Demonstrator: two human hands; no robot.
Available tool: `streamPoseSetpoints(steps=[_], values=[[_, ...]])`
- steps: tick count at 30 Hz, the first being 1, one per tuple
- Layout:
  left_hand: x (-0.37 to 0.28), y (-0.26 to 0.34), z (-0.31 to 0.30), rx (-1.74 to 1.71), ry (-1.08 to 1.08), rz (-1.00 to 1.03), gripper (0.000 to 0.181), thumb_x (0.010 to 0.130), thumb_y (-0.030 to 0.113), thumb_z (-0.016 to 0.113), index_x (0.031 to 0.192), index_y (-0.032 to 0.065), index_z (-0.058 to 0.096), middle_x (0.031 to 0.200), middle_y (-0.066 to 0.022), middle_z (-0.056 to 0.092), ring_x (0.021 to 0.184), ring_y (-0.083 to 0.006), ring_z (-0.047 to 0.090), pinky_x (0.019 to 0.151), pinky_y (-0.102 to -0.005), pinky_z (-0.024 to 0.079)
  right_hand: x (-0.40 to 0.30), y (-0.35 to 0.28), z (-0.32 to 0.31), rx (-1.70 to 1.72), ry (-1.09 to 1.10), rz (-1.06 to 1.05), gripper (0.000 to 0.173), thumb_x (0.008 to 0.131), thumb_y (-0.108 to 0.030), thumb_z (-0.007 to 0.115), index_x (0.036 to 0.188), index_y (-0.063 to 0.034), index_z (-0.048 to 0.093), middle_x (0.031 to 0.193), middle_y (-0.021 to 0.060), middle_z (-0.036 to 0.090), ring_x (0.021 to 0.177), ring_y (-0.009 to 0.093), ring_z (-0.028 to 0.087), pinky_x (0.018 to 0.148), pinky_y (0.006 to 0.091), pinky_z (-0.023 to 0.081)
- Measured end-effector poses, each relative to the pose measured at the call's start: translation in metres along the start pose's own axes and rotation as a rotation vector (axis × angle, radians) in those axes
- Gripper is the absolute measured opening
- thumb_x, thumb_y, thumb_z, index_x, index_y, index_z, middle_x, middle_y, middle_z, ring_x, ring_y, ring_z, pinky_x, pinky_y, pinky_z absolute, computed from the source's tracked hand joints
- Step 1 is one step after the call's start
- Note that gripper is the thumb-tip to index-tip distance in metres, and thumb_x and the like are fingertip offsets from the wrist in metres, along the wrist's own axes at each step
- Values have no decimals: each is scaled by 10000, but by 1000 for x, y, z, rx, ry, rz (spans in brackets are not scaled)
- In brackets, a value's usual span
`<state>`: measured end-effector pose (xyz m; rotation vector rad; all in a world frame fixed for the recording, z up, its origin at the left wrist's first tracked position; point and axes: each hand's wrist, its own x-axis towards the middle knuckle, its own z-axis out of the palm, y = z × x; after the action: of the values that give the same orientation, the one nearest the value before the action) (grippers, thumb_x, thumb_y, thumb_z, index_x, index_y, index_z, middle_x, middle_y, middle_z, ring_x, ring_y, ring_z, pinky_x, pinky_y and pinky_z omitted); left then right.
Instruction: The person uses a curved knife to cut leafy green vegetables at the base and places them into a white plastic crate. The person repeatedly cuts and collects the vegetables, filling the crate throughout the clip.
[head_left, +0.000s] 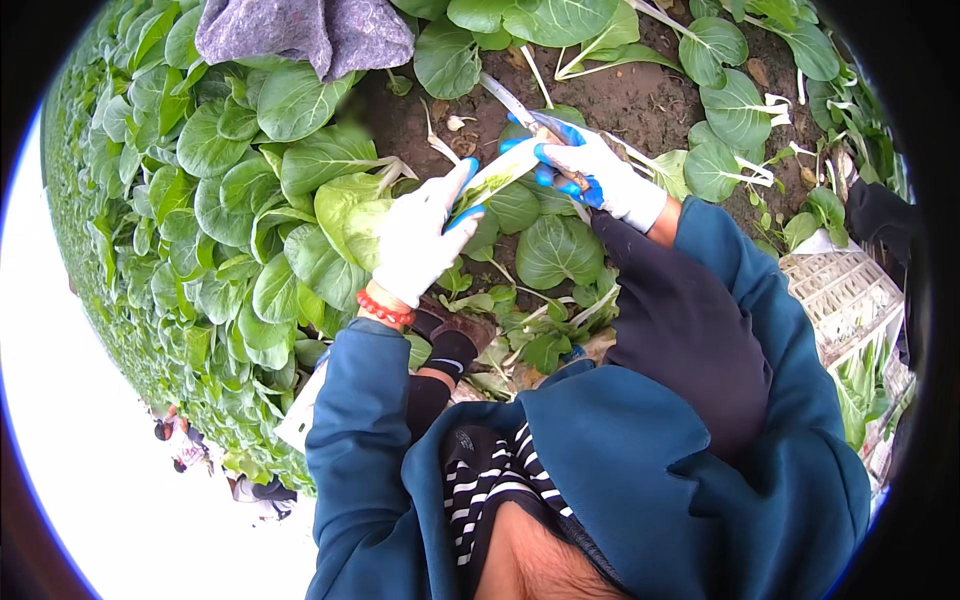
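My left hand (421, 238), in a white glove with blue fingertips and a red bead bracelet at the wrist, grips a leafy green cabbage plant (491, 178). The plant's pale stalk end points up and right to my other glove. My right hand (600, 169), gloved the same way, is closed around the wooden handle of a knife (531, 120). The blade slants up and left over the soil, close beside the stalk end. Whether the right fingers also touch the stalk is hard to tell.
Dense leafy greens (225, 195) grow on the left. Cut leaves (559, 251) litter the brown soil (637, 97). A grey felt cloth (300, 34) lies at the top. At right stands a white plastic crate (844, 296) near more greens. Other people (259, 491) are far off, lower left.
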<state>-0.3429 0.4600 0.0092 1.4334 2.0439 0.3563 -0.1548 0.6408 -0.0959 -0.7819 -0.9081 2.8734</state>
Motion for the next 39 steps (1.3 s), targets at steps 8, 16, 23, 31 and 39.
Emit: streamPoseSetpoints(steps=[8,16,23,31,39], values=[[26,58,51,-606,-242,-220,898,801,445,770,1493,31,375,1136,-211,681,980,-294,683,882,-357,503,-51,-30,6,112,13,-32,493,943,-134,667,1395,-41,493,1005,20,666,742,65,607,557,190,468],[119,166,-21,645,-195,532,264,811,208,653,1036,71,628,1059,-72,640,947,-250,634,712,-370,516,-79,-9,-52,8,562,-280,426,994,-306,611,1351,-86,538,871,-5,635,615,45,554,488,194,429],[243,144,-80,1177,-129,453,200,763,158,645,928,108,745,1528,-158,418,1339,-402,460,1059,-455,438,-46,-37,-50,-239,534,-244,576,986,-265,597,1506,-111,403,957,-2,658,689,40,547,543,188,447],[175,7,-87,1038,-118,158,233,699,180,766,911,109,699,1457,-180,468,1116,-337,547,852,-433,528,11,-45,-57,-707,437,-264,622,937,-282,640,1515,-216,418,845,42,668,700,134,619,684,303,511],[101,-15,-32,793,-153,115,425,675,168,786,1080,145,660,1369,-169,515,1100,-333,543,871,-420,504,44,-52,-59,-1190,419,-328,621,940,-299,579,1523,-251,370,867,175,616,806,353,628,751,445,496]])
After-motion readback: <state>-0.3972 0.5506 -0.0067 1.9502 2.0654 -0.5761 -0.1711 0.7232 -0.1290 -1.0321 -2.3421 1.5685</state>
